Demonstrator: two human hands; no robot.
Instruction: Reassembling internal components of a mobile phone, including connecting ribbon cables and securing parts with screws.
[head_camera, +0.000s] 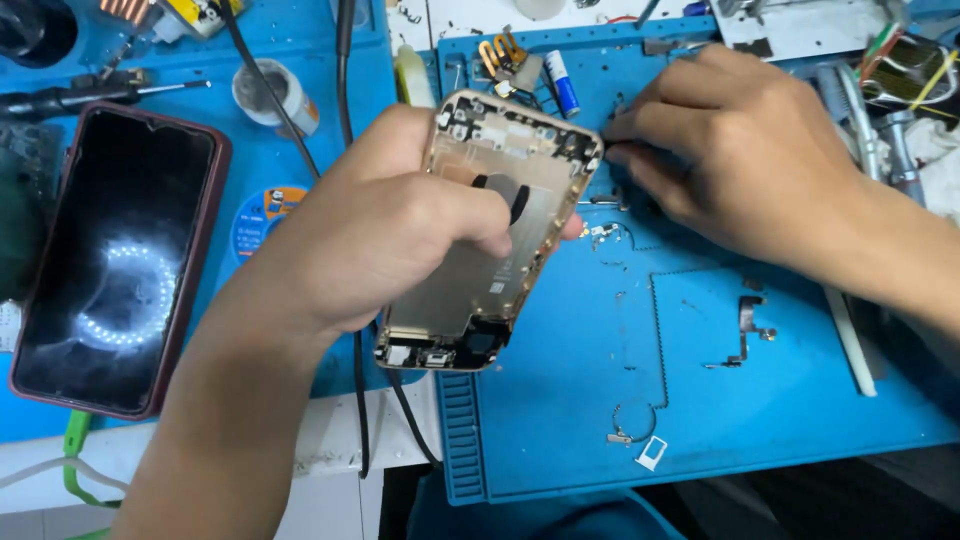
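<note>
Gold-coloured phone housing (490, 230), one only, is gripped around its middle by the left hand (385, 235) above the blue mat's (560, 400) left edge, long axis tilted from lower left to upper right. At its top corner, the right hand (740, 150) pinches a thin dark tool, barely visible.

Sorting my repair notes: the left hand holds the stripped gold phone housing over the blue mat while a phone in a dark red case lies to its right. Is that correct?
Not quite. In the head view the left hand does hold the gold phone housing over the blue mat, but the phone in the dark red case lies to its left, not its right.
</note>
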